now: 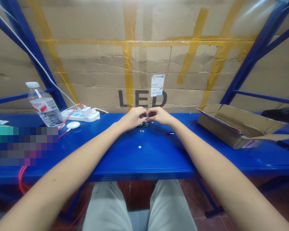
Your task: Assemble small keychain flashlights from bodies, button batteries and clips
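Both arms reach out over the blue metal table. My left hand and my right hand meet at the far middle of the table, fingers pinched together around a small metallic part I cannot make out. Just under the hands lies a small pile of coloured clips or wires. A small purple piece lies to the right of the pile. Two little round silver pieces rest close by, and a single one lies nearer me.
A plastic water bottle stands at the left, beside a white power strip with red and white cables. An open cardboard box lies at the right. A taped cardboard wall backs the table, framed by blue shelf struts.
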